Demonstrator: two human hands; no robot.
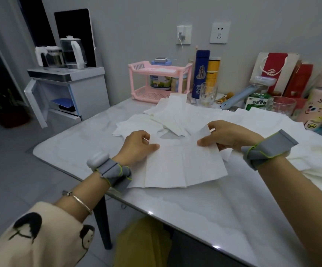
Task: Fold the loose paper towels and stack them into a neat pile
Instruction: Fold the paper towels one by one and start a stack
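The left hand [137, 145] and right hand [227, 135] each pinch one far corner of a single creased paper towel [185, 164] lying on the white table [194, 218] near its front edge. Just behind sprawls one loose heap [167, 116] of towels, too overlapped to count.

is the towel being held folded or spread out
Spread out: the paper towel lies open on the table, creases showing, the left hand and right hand pinching its far corners.

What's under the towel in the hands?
A second sheet peeks out at the near-left edge of the towel, on the table. Anything beneath the towel's middle is covered.
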